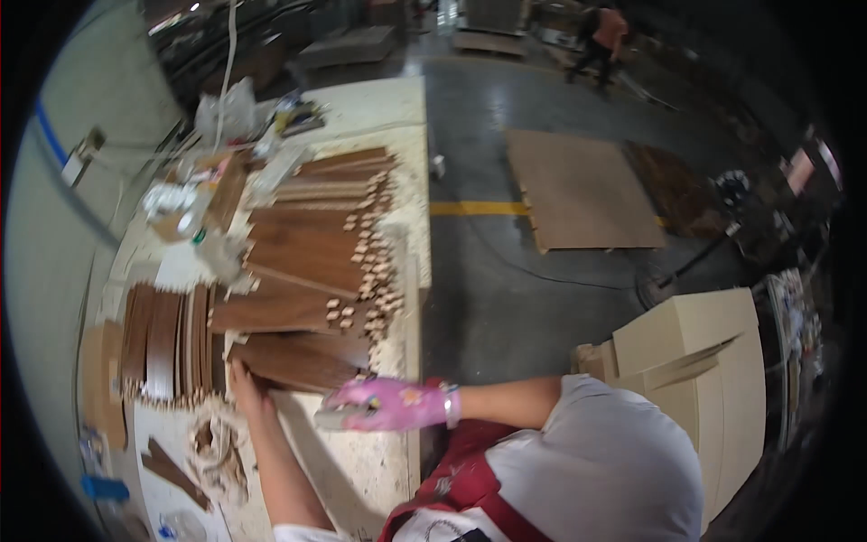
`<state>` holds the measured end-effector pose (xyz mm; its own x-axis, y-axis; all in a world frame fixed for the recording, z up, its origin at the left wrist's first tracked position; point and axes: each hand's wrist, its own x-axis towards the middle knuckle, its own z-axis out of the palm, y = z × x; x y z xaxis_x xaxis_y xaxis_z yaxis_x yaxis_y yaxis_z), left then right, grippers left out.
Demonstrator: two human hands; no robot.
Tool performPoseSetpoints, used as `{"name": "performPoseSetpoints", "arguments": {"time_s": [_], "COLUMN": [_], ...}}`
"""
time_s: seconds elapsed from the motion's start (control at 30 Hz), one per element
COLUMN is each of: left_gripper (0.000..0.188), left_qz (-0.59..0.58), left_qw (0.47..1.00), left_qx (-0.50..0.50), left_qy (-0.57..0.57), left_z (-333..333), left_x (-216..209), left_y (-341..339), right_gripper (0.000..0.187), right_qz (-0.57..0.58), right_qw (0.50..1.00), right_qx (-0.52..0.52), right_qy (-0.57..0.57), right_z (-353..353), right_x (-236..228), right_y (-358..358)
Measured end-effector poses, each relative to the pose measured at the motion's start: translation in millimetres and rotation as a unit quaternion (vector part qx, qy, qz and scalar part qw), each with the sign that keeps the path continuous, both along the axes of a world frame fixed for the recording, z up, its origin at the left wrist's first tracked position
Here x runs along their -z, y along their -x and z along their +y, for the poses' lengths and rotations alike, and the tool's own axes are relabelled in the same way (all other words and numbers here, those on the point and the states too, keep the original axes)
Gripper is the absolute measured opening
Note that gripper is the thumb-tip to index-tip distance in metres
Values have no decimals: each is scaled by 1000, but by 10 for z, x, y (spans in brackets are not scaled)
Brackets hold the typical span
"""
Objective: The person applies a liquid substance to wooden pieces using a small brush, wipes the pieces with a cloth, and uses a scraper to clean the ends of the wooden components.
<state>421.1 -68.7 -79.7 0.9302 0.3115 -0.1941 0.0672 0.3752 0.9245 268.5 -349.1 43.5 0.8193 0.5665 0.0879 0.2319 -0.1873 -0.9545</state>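
Brown wooden slats (312, 239) lie in stacks across the white worktable, their right ends bearing many small pale wooden pieces (375, 262). My bare left hand (247, 390) is at the left end of the nearest brown slat (298, 359), its fingers closed around that end. Close to the same slat's right end is my right hand (388, 404), in a pink flowered glove with grey fingertips. Its fingers are curled together, and I cannot make out what, if anything, is in them.
More slats (167, 339) stand in a row at the left, near a cloth bag (217, 452). Plastic bags (230, 113) and clutter cover the table's far left. On the floor at right lie a large brown board (587, 190) and cardboard (691, 361). Another person (603, 41) walks far off.
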Motion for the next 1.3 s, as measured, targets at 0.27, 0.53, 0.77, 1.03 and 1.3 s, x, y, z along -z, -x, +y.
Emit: {"name": "performPoseSetpoints", "arguments": {"time_s": [0.27,0.53,0.77,1.03,1.3], "left_gripper": [47,35,66,63,50], "left_qz": [51,255,409,226,-104], "left_qw": [918,702,564,685,948], "left_qx": [-97,-235,-134,-218,-300], "left_qy": [-381,-622,-705,-657,40], "left_z": [1342,2019,1574,1697,891], "left_x": [-732,-801,-578,-669,-1330], "left_y": [2029,4229,4363,4246,3600], "right_gripper": [48,43,47,48,43], "right_qz": [63,208,270,250,166], "right_qw": [996,974,951,952,982], "right_qx": [-14,32,-144,-175,-79], "right_qy": [-67,-86,-48,-40,-53], "right_z": [103,317,1216,1362,1522], "right_x": [74,288,181,273,-146], "right_y": [78,373,586,573,354]}}
